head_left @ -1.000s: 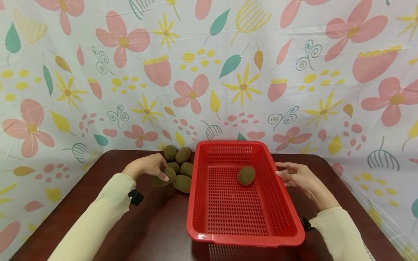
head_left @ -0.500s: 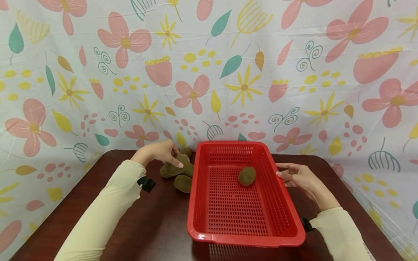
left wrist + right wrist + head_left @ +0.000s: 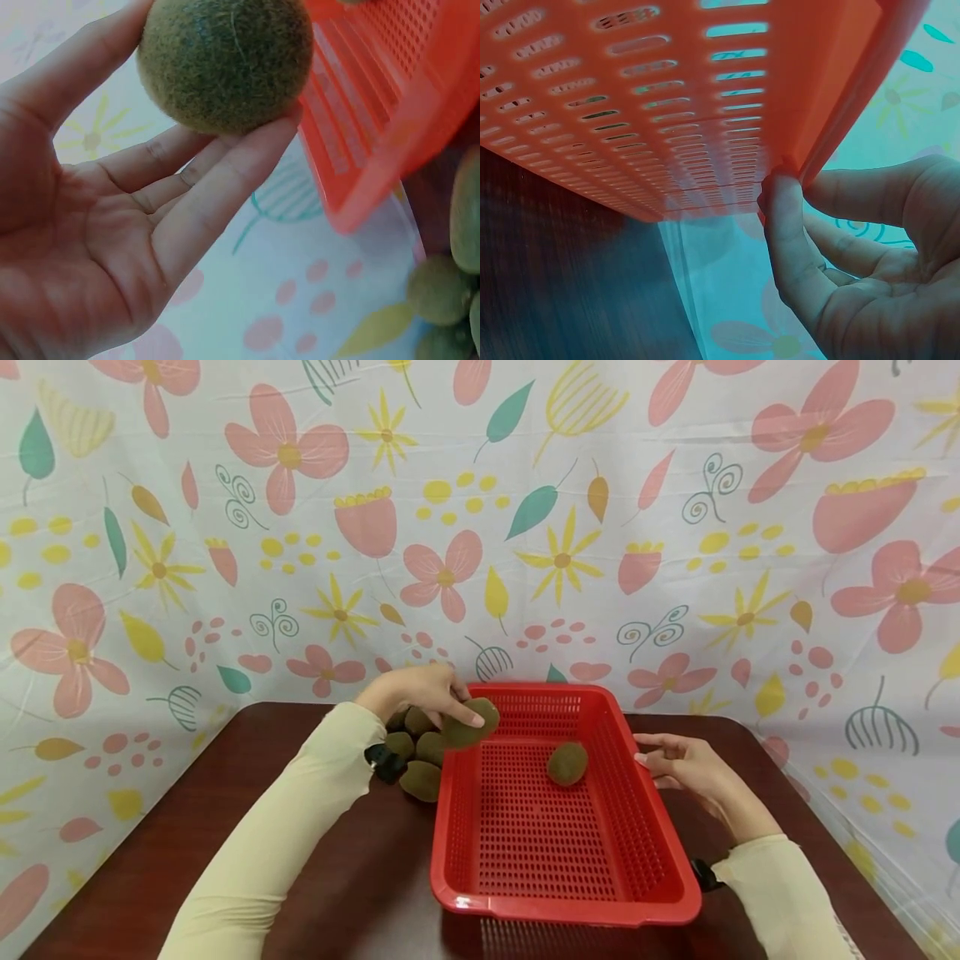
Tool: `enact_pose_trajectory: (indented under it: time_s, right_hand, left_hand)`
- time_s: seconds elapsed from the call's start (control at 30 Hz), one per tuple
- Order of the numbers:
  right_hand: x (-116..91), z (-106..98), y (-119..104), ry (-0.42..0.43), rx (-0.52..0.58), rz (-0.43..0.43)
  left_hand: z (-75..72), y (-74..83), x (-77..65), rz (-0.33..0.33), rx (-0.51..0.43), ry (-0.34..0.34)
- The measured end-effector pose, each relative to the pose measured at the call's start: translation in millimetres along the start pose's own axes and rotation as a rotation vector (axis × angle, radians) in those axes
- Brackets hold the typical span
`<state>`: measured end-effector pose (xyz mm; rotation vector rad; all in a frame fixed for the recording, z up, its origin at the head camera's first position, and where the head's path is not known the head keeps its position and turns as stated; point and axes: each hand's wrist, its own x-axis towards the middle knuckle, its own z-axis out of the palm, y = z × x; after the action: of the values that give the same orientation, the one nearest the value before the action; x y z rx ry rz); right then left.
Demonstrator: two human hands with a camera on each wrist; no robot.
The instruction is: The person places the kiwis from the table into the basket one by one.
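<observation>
Between thumb and fingers, my left hand [image 3: 429,691] holds a brown fuzzy kiwi [image 3: 472,723] over the left rim of a red plastic basket [image 3: 555,910]. The left wrist view shows this held kiwi [image 3: 225,64] large, pinched at the fingertips, with the basket wall [image 3: 367,112] beyond. One other kiwi [image 3: 567,764] lies inside the basket, toward its right side. My right hand [image 3: 693,777] pinches the basket's right rim; in the right wrist view its thumb and finger meet at the rim above the slotted wall [image 3: 682,112].
Several kiwis [image 3: 422,782] lie grouped on the dark wooden table [image 3: 337,877] just left of the basket, partly hidden behind the left hand and wrist. A white cloth [image 3: 480,527] printed with flowers hangs behind the table.
My left hand took a kiwi from the group and has moved right and up with it, to the basket's left rim. The right hand and the basket stay where they were.
</observation>
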<state>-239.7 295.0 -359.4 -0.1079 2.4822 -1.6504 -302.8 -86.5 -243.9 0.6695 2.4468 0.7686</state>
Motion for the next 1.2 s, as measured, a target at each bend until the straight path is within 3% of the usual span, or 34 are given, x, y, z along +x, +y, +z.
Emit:
enact_pose_trajectory:
  time_s: [0.2, 0.5, 0.87, 1.2]
  right_hand:
    - [2.0, -0.6, 1.5, -0.002, -0.015, -0.006]
    - [2.9, 0.8, -2.0, -0.007, -0.021, -0.004]
    - [2.0, -0.1, 1.5, -0.007, -0.01, 0.01]
    - [0.5, -0.7, -0.8, -0.01, -0.015, 0.006]
  left_hand:
    - [9.8, 19.8, 20.5, -0.022, -0.041, -0.009]
    - [31.3, 45.2, 48.7, 0.026, -0.038, -0.077]
    - [77.6, 67.1, 79.8, 0.009, 0.041, -0.155]
    - [129.1, 84.0, 91.7, -0.028, 0.141, -0.251]
